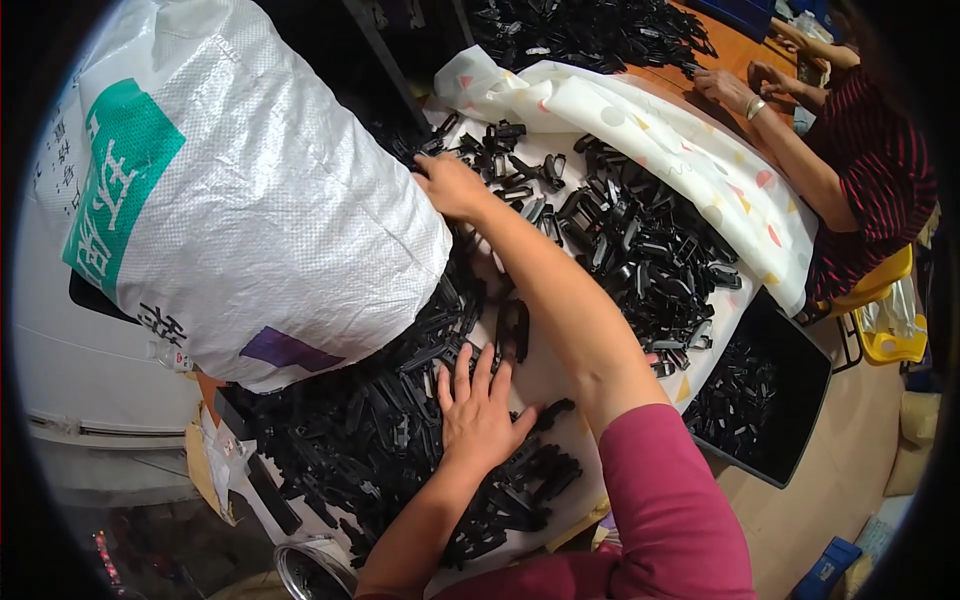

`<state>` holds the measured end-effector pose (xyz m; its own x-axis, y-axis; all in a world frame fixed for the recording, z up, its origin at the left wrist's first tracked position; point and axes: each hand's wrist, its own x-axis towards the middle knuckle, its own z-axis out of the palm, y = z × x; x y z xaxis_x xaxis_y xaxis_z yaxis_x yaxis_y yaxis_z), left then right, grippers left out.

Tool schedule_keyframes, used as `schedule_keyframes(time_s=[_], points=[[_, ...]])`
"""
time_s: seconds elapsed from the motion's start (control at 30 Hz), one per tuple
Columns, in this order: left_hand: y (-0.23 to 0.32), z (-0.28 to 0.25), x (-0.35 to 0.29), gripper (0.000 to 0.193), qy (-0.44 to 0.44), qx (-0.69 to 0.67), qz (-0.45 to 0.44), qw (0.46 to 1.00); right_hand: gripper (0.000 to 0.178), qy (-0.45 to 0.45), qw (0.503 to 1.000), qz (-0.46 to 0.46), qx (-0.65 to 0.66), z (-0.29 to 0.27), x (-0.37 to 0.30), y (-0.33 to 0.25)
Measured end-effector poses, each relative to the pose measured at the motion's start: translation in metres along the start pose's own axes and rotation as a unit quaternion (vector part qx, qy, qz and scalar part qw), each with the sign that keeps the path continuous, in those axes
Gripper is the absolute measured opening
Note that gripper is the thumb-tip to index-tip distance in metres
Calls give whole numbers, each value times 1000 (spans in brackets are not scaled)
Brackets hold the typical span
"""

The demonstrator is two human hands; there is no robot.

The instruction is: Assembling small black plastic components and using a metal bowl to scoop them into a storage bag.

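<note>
My left hand (478, 412) lies with fingers spread on a heap of black plastic parts (345, 455), long and narrow clip-like pieces. My right arm stretches across the table, and the right hand (452, 188) is at the far right edge of a big white woven sack (290, 200). Its fingers are bent, and what they hold, if anything, is hidden. The sack bulges over the heap on the left and bears a green patch and a purple one. Another pile of black frame-shaped parts (640, 245), some with grey faces, spreads to the right of my right forearm.
A patterned plastic sheet (690, 165) lies bunched along the table's far right side. Below it stands a black bin (790, 400) with small black parts. Across the table a co-worker's hands (735, 92) are beside more black parts (590, 35). A yellow stool (890, 335) is at the right.
</note>
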<state>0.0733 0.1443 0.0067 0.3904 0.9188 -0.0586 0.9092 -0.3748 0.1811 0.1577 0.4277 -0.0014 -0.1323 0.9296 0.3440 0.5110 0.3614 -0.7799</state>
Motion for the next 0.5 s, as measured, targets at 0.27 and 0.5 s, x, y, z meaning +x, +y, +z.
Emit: schedule_keyframes(time_s=[0.27,0.5], points=[[-2,1,-1,71,22,-39,-1,999,25,106,974,49,-195,-74,2,36],[-3,2,-1,70,16,-41,-14,999,28,-17,941,2,-339,-107,-26,45]])
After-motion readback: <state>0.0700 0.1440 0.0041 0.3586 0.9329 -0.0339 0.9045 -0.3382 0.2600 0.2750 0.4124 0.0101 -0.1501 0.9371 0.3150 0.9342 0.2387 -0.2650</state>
